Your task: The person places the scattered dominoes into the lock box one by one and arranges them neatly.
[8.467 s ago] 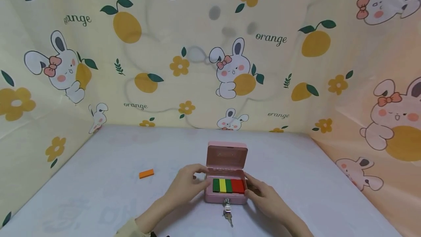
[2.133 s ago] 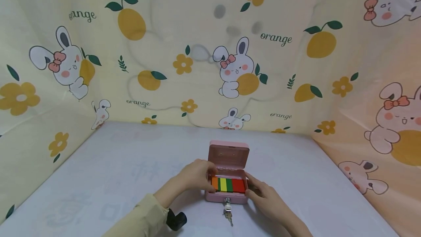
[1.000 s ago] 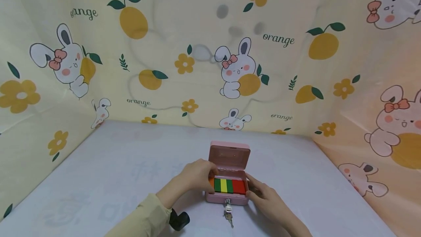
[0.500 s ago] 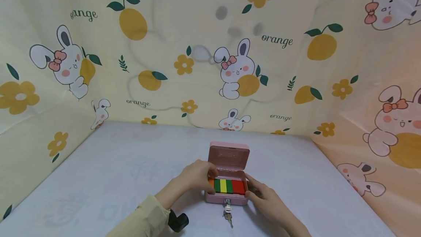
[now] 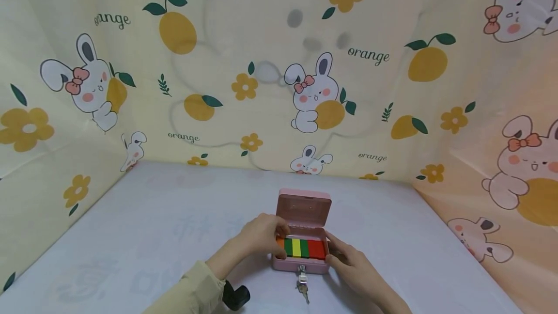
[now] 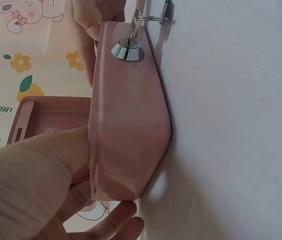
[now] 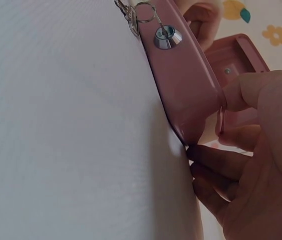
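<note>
A pink metal cash box [image 5: 301,265] stands on the table with its lid [image 5: 303,210] raised. Inside lies a row of flat blocks: a green block [image 5: 288,247], a yellow block [image 5: 296,247], another green block [image 5: 304,248] and red blocks [image 5: 316,249]. At the row's left end an orange block [image 5: 280,242] shows between the thumb and finger of my left hand [image 5: 263,234], which reaches over the box's left wall. Some left fingers lie outside that wall. My right hand [image 5: 353,260] grips the right wall, thumb at the front corner and fingers along the side.
A key [image 5: 302,277] sits in the box's front lock, with another key [image 5: 304,290] hanging from its ring. The white table [image 5: 152,217] meets a patterned cloth [image 5: 209,52] at the back and sides. A black wrist device [image 5: 235,295] is below the left sleeve.
The orange block, on the table at the left 8.5 s ago, is now in the box. Since 2.1 s ago it has shifted left, uncovering the left green block. The right hand keeps its place.
</note>
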A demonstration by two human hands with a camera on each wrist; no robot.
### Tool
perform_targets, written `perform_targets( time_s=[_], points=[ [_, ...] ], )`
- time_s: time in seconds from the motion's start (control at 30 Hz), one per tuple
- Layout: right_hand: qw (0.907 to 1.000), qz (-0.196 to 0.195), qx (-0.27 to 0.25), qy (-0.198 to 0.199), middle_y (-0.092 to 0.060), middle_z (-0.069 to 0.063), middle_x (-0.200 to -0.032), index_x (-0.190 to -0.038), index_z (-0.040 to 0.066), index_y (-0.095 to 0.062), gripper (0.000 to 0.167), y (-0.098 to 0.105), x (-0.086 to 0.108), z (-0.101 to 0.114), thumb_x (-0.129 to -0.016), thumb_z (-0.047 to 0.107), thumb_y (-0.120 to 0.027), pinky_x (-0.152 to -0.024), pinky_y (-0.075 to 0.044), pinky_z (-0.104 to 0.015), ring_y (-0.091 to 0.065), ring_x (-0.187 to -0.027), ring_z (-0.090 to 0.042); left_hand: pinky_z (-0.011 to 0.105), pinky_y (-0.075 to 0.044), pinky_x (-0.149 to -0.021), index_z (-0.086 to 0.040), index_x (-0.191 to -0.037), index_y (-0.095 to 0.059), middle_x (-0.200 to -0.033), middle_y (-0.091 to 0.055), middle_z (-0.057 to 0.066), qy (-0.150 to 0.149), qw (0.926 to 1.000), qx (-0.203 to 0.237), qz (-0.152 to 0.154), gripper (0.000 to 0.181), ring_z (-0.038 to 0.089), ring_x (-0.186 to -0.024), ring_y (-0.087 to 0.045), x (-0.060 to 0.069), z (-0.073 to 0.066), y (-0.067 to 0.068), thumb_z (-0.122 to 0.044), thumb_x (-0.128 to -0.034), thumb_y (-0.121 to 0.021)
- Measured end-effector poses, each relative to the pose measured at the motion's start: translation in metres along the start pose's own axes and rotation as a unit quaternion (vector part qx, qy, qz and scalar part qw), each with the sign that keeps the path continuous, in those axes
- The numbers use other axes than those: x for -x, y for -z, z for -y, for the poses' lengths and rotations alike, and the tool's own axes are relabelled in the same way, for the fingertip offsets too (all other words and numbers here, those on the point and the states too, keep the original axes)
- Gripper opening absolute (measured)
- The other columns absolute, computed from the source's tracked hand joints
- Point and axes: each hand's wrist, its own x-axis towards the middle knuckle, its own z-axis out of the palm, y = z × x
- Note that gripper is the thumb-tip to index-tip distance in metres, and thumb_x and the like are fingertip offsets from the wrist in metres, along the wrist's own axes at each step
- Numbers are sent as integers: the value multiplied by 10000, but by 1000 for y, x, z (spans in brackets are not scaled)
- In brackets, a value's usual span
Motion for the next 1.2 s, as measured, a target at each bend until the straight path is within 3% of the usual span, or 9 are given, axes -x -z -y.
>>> perform_targets(
  time_s=[0.37, 0.53, 0.67, 0.8, 1.0, 1.2],
  points=[
    [10000, -36, 43, -21, -504, -145, -1426, -1513, 136, -396, 602, 0, -2, -1, -963, 223, -625, -1003, -381, -602, -452, -1306, -375, 278, -507, -761, -119, -1014, -723, -890, -669, -88, -274, 9995, 154, -50, 418, 84, -833, -598, -1, 7, -2, -268, -676, -918],
    [10000, -35, 56, -6, -504, -148, -1425, -1512, 131, -398, 598, 0, -2, -1, -964, 223, -619, -1001, -382, -602, -462, -1297, -373, 291, -501, -792, -129, -1089, -702, -982, -673, -75, -439, 9986, 278, 41, 419, 98, -892, -592, 3, 12, -3, -316, -751, -865],
    [10000, -36, 30, -13, -517, -141, -1413, -1511, 146, -404, 587, 0, -2, 0, -968, 220, -616, -1004, -374, -611, -479, -1280, -362, 330, -494, -881, -136, -1224, -638, -1148, -650, -41, -543, 9978, 345, 140, 457, 127, -1013, -585, 13, 13, -1, -349, -846, -780],
    [10000, -5, 12, -49, -506, -142, -1424, -1513, 134, -395, 603, 2, -2, 3, -965, 231, -626, -1005, -377, -606, -477, -1279, -358, 361, -490, -915, -126, -1297, -590, -1247, -613, -27, -564, 9975, 427, 26, 481, 160, -1083, -577, 24, 10, 4, -353, -896, -727],
    [10000, 34, 15, 52, -523, -151, -1399, -1494, 70, -408, 652, 6, 1, 6, -950, 335, -651, -989, -399, -594, -528, -1215, -337, 380, -497, -899, -152, -1302, -588, -1287, -584, -46, -433, 9980, 417, -176, 464, 169, -1083, -568, 43, 11, 13, -376, -912, -703],
    [9978, -422, 462, 226, -527, -161, -1379, -1422, 27, -495, 600, 18, 10, 10, -942, 346, -662, -928, -481, -516, -527, -1209, -351, 419, -492, -916, -113, -1279, -600, -1275, -591, -15, -391, 9980, 190, -450, 434, 183, -1097, -572, 61, 20, 23, -351, -926, -684]
  ],
)
